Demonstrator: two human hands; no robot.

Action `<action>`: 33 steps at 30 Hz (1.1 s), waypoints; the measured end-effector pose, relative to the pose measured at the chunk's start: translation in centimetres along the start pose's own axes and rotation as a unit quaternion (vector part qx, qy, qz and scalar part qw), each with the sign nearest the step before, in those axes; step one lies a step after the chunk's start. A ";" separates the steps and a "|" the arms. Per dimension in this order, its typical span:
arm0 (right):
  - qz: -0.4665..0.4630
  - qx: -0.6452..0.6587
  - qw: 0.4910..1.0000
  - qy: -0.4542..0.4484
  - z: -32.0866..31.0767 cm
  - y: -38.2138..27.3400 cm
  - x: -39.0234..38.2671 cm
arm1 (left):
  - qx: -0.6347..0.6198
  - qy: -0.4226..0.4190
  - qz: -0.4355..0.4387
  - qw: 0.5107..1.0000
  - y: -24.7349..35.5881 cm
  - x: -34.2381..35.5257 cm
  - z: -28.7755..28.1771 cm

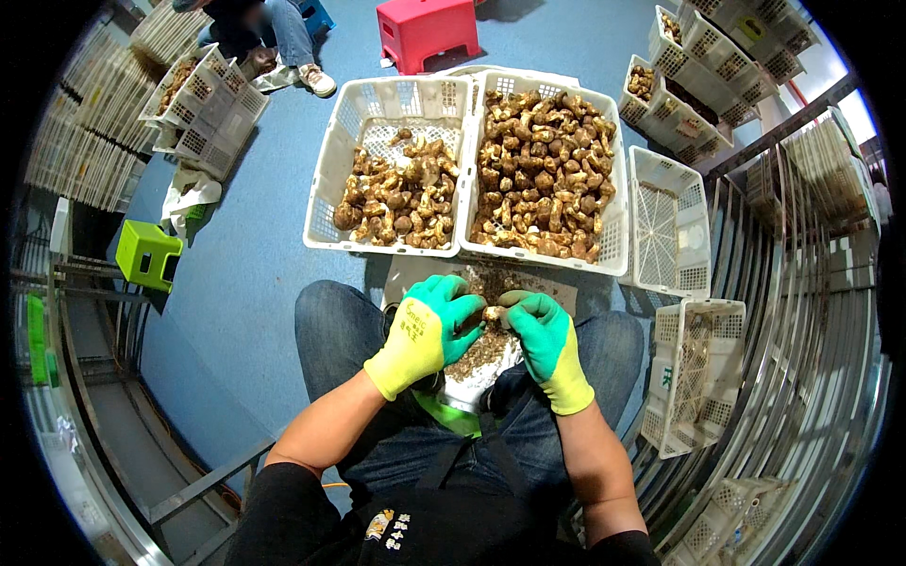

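Both of my hands wear green and yellow gloves and meet between my knees. My left hand point(429, 325) is closed around a small brown and pale mushroom point(492, 315), its fingertips reaching the mushroom's left side. From the other side my right hand point(543, 330) closes in a pinch right at the mushroom. What lies between the right fingers, if anything, is hidden. Dark crumbs of dirt point(486, 354) lie below the hands. Ahead stand two white crates: the left crate point(319, 179) is partly filled with mushrooms, the right crate point(618, 189) is full of them.
White perforated crates point(668, 160) stand to the right, with another crate point(665, 377) tipped beside metal rails point(755, 377). A red stool point(429, 33) is at the far side, a green stool point(148, 255) at left. Another person's legs point(288, 42) show beyond stacked crates point(212, 113).
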State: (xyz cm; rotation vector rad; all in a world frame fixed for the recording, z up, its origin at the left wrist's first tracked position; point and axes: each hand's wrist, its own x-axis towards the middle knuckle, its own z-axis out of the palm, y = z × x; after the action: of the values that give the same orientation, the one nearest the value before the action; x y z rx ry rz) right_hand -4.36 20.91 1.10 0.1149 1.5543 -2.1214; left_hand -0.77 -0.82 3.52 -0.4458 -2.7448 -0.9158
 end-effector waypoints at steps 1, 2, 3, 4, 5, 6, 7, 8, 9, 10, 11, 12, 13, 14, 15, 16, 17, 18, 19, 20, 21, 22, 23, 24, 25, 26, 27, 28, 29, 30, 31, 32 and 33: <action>0.010 0.032 0.999 0.011 -0.2 0.2 0.1 | -0.004 0.000 -0.001 1.000 0.0 0.0 -0.1; 0.013 0.085 0.996 0.010 -0.4 0.1 0.1 | -0.008 -0.001 -0.002 1.000 0.0 0.0 -0.1; 0.004 0.086 0.996 0.005 -0.5 0.2 0.0 | -0.012 0.000 -0.003 1.000 0.0 0.0 0.0; -0.005 0.087 0.996 0.001 -0.5 0.3 0.0 | -0.015 0.001 -0.004 1.000 -0.1 -0.1 0.2; -0.014 0.088 0.996 -0.004 -0.4 0.3 0.0 | -0.019 0.002 -0.005 1.000 -0.1 -0.2 0.2; -0.016 0.024 0.999 -0.016 -0.2 0.0 -0.1 | -0.007 -0.001 0.002 1.000 -0.1 -0.2 0.3; -0.019 -0.041 0.999 -0.027 0.2 -0.7 -0.3 | 0.004 -0.004 0.009 1.000 0.0 -0.2 0.3; -0.021 -0.105 0.994 -0.039 0.4 -1.0 -0.4 | 0.016 -0.007 0.016 1.000 0.0 -0.2 0.3; -0.018 -0.057 0.998 -0.020 0.2 -0.7 -0.3 | 0.022 0.003 0.022 0.999 0.1 -0.1 0.3; -0.016 -0.010 1.000 -0.002 -0.1 0.0 -0.1 | 0.029 0.013 0.028 0.999 0.1 0.1 0.3; -0.013 0.037 0.999 0.017 -0.3 0.4 0.0 | 0.035 0.023 0.034 0.999 0.2 0.2 0.3; -0.001 0.068 0.997 0.022 -0.4 0.4 0.1 | 0.033 0.018 0.038 0.999 0.2 0.2 0.2; -0.007 0.039 0.999 0.011 -0.4 0.4 0.1 | 0.030 0.013 0.041 0.999 0.3 0.2 0.1; -0.013 0.010 1.000 0.000 -0.4 0.5 0.2 | 0.028 0.007 0.045 0.999 0.3 0.3 0.1; -0.018 -0.018 1.000 -0.013 -0.2 0.3 0.1 | 0.036 0.009 0.045 0.998 0.3 0.2 0.2; -0.010 -0.036 0.999 -0.015 0.0 0.0 0.0 | 0.044 0.010 0.046 0.998 0.4 0.2 0.2; -0.002 -0.053 0.998 -0.018 0.3 -0.4 -0.2 | 0.052 0.012 0.046 0.997 0.4 0.1 0.3; 0.004 -0.071 0.997 -0.019 0.6 -0.9 -0.3 | 0.057 0.023 0.049 0.997 0.4 0.2 0.3; 0.000 -0.032 0.999 -0.005 0.3 -0.5 -0.2 | 0.061 0.034 0.052 0.996 0.3 0.1 0.4; -0.004 0.007 1.000 0.009 0.0 0.3 -0.1 | 0.066 0.045 0.055 0.995 0.3 0.2 0.4; -0.007 0.045 0.999 0.022 -0.1 0.4 0.0 | 0.064 0.040 0.055 0.996 0.3 0.2 0.4; -0.007 0.048 0.999 0.016 -0.1 0.4 -0.1 | 0.063 0.035 0.056 0.996 0.3 0.2 0.4; -0.018 0.006 1.000 0.003 -0.1 0.3 -0.1 | 0.062 0.029 0.057 0.996 0.3 0.2 0.3; -0.027 -0.034 0.999 -0.011 0.0 0.1 -0.2 | 0.065 0.028 0.058 0.996 0.3 0.1 0.4; -0.036 -0.075 0.996 -0.024 0.0 0.1 -0.3 | 0.068 0.027 0.059 0.996 0.3 0.1 0.5; -0.036 -0.054 0.998 -0.014 0.0 0.3 -0.3 | 0.070 0.026 0.060 0.995 0.3 0.1 0.5; -0.038 -0.034 0.999 -0.002 0.0 0.6 -0.2 | 0.068 0.034 0.065 0.995 0.3 0.1 0.6; -0.040 -0.014 0.999 0.010 0.0 0.8 -0.2 | 0.066 0.043 0.069 0.994 0.2 0.2 0.6; -0.031 0.014 0.999 0.018 -0.1 0.9 -0.2 | 0.064 0.051 0.074 0.994 0.2 0.2 0.6; -0.022 0.042 0.999 0.024 -0.1 1.0 -0.1 | 0.065 0.046 0.073 0.994 0.2 0.2 0.6; -0.013 0.070 0.997 0.031 -0.2 1.0 -0.1 | 0.067 0.041 0.072 0.994 0.2 0.2 0.5; -0.020 0.062 0.998 0.022 -0.1 0.9 -0.1 | 0.069 0.035 0.071 0.994 0.3 0.2 0.5; -0.027 0.054 0.998 0.013 -0.1 0.8 -0.2 | 0.076 0.036 0.072 0.994 0.2 0.1 0.5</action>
State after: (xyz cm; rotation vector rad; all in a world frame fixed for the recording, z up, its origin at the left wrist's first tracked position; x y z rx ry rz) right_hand -3.82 20.87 0.44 0.1393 1.4723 -2.2534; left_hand -0.88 -0.30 3.26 -0.5618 -2.6519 -0.6686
